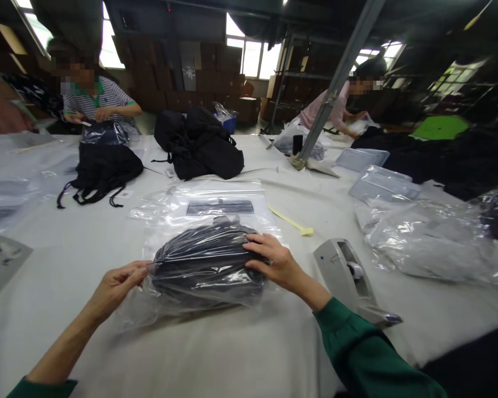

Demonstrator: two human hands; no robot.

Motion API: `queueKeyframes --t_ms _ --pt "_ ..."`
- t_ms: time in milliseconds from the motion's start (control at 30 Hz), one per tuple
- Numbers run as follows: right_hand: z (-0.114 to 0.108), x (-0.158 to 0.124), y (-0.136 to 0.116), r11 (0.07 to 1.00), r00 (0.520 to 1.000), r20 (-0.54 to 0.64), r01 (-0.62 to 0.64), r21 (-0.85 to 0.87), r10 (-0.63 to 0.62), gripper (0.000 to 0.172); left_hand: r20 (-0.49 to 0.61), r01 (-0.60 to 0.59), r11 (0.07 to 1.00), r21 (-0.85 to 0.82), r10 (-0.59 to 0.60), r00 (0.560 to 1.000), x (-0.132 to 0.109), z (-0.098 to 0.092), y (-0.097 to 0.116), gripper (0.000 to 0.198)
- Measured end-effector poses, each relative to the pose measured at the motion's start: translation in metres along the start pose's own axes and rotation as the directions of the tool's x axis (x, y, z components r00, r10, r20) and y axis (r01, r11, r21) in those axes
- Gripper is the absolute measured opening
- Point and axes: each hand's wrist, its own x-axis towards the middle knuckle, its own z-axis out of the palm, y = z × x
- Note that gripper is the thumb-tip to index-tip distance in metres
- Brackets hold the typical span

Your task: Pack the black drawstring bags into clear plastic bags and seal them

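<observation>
A clear plastic bag (216,190) with a printed black text block lies on the table before me, a folded black backpack-like item (207,260) inside it. At the bag's left side, my left hand (122,284) pinches its edge between thumb and fingers. My right hand (274,260) rests on the right end of the wrapped bundle, its fingers spread over the plastic. A grey tape dispenser (344,271) stands just right of my right forearm. Beyond the bag lies a yellow strip (290,221).
Black drawstring bags (108,168) and black backpacks (197,143) lie across the table. Clear plastic bags (431,237) are heaped at right, near a slanted metal post (340,77). Two co-workers, one in a striped shirt (103,102), one in pink (327,108), handle plastic opposite.
</observation>
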Motion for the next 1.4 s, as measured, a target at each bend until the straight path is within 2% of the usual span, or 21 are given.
queueKeyframes --t_ms 67,133,200,267,300,400,500,533,567,667,700,867,967,1067,1100,1167,1267,1300,1333,1400 --pt "0.006 0.004 0.008 0.99 0.999 -0.016 -0.049 0.132 0.052 0.031 -0.015 -0.067 0.976 0.209 0.072 0.997 -0.003 -0.008 0.024 0.035" --pt "0.011 0.007 0.01 0.979 0.997 -0.033 -0.062 0.195 0.07 0.03 -0.087 -0.192 0.868 0.457 0.259 0.962 -0.007 -0.006 0.061 0.04" --pt "0.013 0.01 0.011 0.97 0.997 -0.031 -0.061 0.236 0.07 0.029 -0.079 -0.332 0.71 0.621 0.478 0.875 -0.007 0.013 0.099 0.055" --pt "0.009 0.011 0.013 0.957 0.996 -0.016 -0.078 0.278 0.086 0.031 0.018 -0.451 0.577 0.681 0.603 0.798 -0.001 0.043 0.125 0.065" --pt "0.004 0.008 0.015 0.95 0.993 -0.009 -0.109 0.293 0.117 0.035 0.065 -0.488 0.522 0.7 0.634 0.771 0.005 0.06 0.131 0.062" --pt "-0.019 -0.018 0.022 0.886 0.949 0.054 -0.31 0.344 0.311 0.063 0.125 -0.532 0.427 0.731 0.683 0.72 0.022 0.099 0.125 0.036" --pt "-0.035 -0.061 0.017 0.748 0.86 0.191 -0.507 0.428 0.474 0.091 0.074 -0.52 0.426 0.741 0.718 0.692 0.035 0.109 0.107 0.029" --pt "-0.036 -0.073 0.012 0.712 0.838 0.217 -0.541 0.448 0.5 0.09 0.064 -0.524 0.429 0.736 0.727 0.683 0.037 0.109 0.103 0.029" --pt "-0.034 -0.083 0.007 0.679 0.821 0.213 -0.561 0.475 0.529 0.081 0.06 -0.533 0.431 0.728 0.735 0.676 0.038 0.107 0.101 0.03" --pt "-0.024 -0.092 -0.006 0.585 0.759 0.083 -0.561 0.586 0.646 0.033 0.068 -0.561 0.44 0.701 0.741 0.668 0.039 0.101 0.099 0.029" --pt "-0.023 -0.09 -0.007 0.56 0.734 0.033 -0.546 0.624 0.679 0.03 0.072 -0.567 0.446 0.692 0.74 0.669 0.04 0.1 0.099 0.029" --pt "-0.027 -0.077 0.008 0.539 0.673 -0.081 -0.509 0.671 0.736 0.033 0.084 -0.583 0.467 0.665 0.729 0.679 0.043 0.097 0.094 0.026" --pt "-0.025 -0.08 0.023 0.523 0.614 -0.136 -0.512 0.682 0.778 0.035 0.092 -0.583 0.459 0.67 0.728 0.68 0.043 0.097 0.091 0.027" --pt "-0.027 -0.089 0.035 0.506 0.54 -0.205 -0.497 0.705 0.816 0.046 0.091 -0.585 0.447 0.677 0.738 0.668 0.043 0.097 0.09 0.029" --pt "-0.031 -0.094 0.037 0.501 0.529 -0.217 -0.483 0.719 0.821 0.053 0.088 -0.585 0.444 0.679 0.743 0.664 0.042 0.097 0.09 0.029" --pt "-0.041 -0.103 0.036 0.49 0.547 -0.203 -0.449 0.747 0.812 0.068 0.087 -0.585 0.435 0.684 0.748 0.658 0.042 0.097 0.09 0.03" --pt "-0.053 -0.114 0.022 0.448 0.682 -0.033 -0.443 0.776 0.731 0.085 0.095 -0.588 0.423 0.69 0.752 0.653 0.042 0.097 0.09 0.03" --pt "-0.054 -0.115 0.017 0.428 0.708 0.031 -0.461 0.778 0.705 0.088 0.099 -0.59 0.421 0.689 0.752 0.652 0.043 0.097 0.089 0.031" --pt "-0.052 -0.115 0.011 0.406 0.715 0.077 -0.478 0.779 0.694 0.085 0.102 -0.593 0.42 0.687 0.753 0.651 0.043 0.097 0.089 0.031" --pt "-0.044 -0.113 0.004 0.362 0.673 0.094 -0.504 0.785 0.733 0.06 0.105 -0.601 0.422 0.679 0.754 0.648 0.043 0.097 0.088 0.032"
